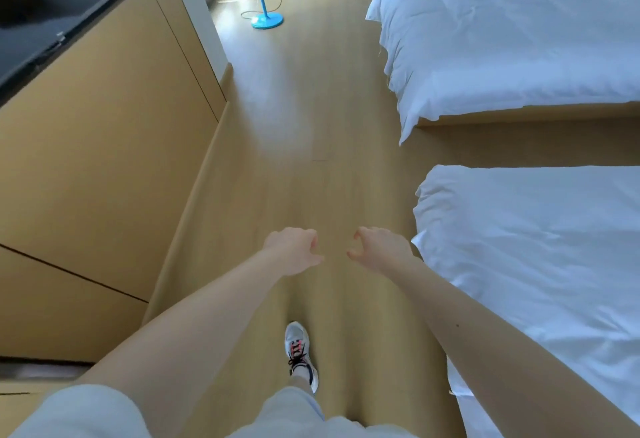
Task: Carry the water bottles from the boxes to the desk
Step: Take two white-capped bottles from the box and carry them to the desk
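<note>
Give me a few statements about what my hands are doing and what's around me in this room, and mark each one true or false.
1. Both hands, left hand and right hand, are empty. True.
2. Two beds with white bedding, the near bed and the far bed, lie on the person's right. True.
3. A water bottle is in the right hand. False: no bottle is in view.
4. The blue fan stand is beside the shoe. False: it stands far ahead, down the floor.

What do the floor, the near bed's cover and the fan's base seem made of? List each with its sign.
Floor: wood-look planks, laminate or vinyl perhaps; faint seams, soft sheen.
Near bed's cover: white woven fabric, matte; creases and folds.
Fan's base: probably plastic; uniform bright blue, smooth gloss.
</note>
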The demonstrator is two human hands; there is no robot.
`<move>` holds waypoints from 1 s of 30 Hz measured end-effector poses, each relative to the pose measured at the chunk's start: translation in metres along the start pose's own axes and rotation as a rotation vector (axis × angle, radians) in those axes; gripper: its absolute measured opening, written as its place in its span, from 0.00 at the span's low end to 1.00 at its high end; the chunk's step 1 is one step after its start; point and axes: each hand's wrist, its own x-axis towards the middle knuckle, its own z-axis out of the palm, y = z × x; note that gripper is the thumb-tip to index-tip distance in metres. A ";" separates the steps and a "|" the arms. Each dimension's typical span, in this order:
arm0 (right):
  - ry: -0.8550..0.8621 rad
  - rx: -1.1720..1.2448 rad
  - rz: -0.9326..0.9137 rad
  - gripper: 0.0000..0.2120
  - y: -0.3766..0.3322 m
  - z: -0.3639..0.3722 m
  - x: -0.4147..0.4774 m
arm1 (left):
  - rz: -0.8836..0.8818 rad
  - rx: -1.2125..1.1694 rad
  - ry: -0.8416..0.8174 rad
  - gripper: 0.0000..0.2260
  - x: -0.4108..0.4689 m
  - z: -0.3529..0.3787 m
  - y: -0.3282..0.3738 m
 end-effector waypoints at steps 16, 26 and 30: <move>0.039 -0.077 0.127 0.21 -0.049 -0.113 0.205 | 0.124 -0.063 0.019 0.17 0.204 -0.126 -0.103; -0.001 -0.084 0.166 0.22 -0.072 -0.153 0.306 | 0.169 -0.031 -0.012 0.18 0.297 -0.182 -0.148; -0.008 -0.089 0.147 0.22 -0.072 -0.172 0.349 | 0.139 -0.052 -0.019 0.17 0.334 -0.202 -0.166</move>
